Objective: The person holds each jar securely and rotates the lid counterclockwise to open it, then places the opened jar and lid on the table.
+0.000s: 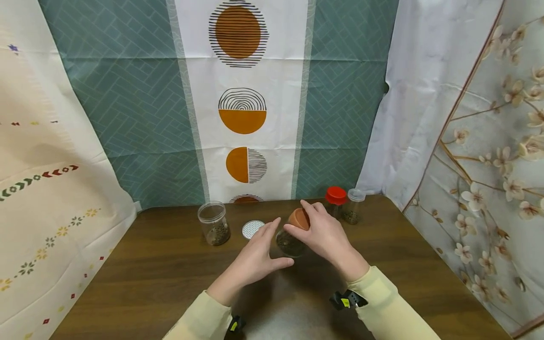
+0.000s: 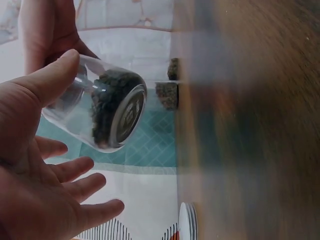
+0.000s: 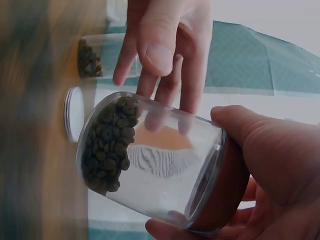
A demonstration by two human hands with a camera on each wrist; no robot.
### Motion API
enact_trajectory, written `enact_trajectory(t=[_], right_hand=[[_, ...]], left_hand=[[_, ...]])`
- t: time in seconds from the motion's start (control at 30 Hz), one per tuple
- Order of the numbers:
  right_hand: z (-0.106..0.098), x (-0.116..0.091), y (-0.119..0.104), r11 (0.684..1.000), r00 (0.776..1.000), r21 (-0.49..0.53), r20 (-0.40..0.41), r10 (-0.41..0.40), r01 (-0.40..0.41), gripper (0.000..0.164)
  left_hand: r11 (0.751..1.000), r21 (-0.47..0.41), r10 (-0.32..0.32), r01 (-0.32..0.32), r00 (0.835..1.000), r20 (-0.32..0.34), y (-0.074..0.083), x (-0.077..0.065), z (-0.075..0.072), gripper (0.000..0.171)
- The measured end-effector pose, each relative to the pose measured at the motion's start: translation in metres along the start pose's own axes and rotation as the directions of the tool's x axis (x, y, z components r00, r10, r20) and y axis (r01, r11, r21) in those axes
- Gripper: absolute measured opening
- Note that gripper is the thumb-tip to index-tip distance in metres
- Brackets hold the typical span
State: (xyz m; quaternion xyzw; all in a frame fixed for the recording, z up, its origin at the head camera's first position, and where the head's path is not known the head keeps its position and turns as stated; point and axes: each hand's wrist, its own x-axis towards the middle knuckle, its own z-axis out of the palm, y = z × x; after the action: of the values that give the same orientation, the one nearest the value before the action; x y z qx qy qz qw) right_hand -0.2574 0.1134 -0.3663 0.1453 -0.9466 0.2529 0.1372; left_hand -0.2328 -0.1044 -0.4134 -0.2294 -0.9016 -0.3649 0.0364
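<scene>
My right hand point(image 1: 325, 236) grips a clear jar point(image 3: 170, 125) by its reddish-brown lid point(image 1: 299, 218), thumb on one side and fingers on the other. Dark, pellet-like pieces point(image 3: 107, 150) lie in the jar's bottom part. Both wrist views show the jar tilted and raised off the table. Close beside it is my left hand point(image 1: 255, 264), fingers spread and thumb apart, holding nothing. In the left wrist view its thumb point(image 2: 57, 75) overlaps the jar's wall.
On the brown table point(image 1: 140, 278), a lidless clear jar point(image 1: 213, 215) with some pellets stands at the left. A flat white lid point(image 1: 252, 229) lies beside it. Back right are a red-lidded jar point(image 1: 335, 195) and a small clear-capped jar point(image 1: 355, 205). Patterned cloths hang behind.
</scene>
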Motion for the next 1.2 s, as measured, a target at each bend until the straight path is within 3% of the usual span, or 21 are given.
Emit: enact_trajectory(t=[0.3,0.57,1.2], right_hand=[[0.006,-0.002,-0.005,0.982,0.998,0.176,0.02,0.062,-0.065,0.083],[0.004,-0.001,-0.008,0.958,0.995,0.272,0.062,0.076,-0.09,0.082],[0.006,0.0,-0.015,0.935,0.994,0.338,0.059,0.09,-0.105,0.073]], left_hand=[[0.999,-0.034,-0.036,0.036,0.999,0.003,-0.002,-0.001,-0.007,0.111],[0.999,-0.047,-0.028,0.026,0.999,-0.031,-0.002,-0.003,-0.008,0.11],[0.999,-0.045,-0.031,0.024,0.987,-0.156,0.003,-0.002,-0.006,0.107]])
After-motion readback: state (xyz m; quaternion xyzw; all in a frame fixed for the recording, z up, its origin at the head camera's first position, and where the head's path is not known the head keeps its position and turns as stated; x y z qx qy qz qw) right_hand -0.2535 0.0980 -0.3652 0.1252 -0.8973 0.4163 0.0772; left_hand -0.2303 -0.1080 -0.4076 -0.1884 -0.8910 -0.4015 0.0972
